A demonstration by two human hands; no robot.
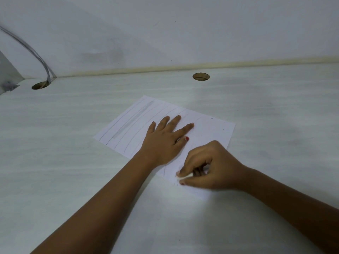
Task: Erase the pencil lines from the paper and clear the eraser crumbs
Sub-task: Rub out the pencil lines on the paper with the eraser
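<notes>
A white sheet of paper (211, 131) lies on the pale table, turned at an angle. Several long pencil lines (128, 123) run across its left part; one broad grey smudged band lies among them. My left hand (165, 140) rests flat on the middle of the sheet with straight, spread fingers. My right hand (211, 167) is at the sheet's near edge, pinching a small white eraser (185, 176) between thumb and fingertips against the paper. Tiny dark eraser crumbs (200, 135) are scattered on the right part of the sheet.
The table (73, 171) has two round cable holes, one at the back left (40, 85) and one at the back centre (201, 76). A grey cable (33, 50) drops into the left hole. A white wall stands right behind the table.
</notes>
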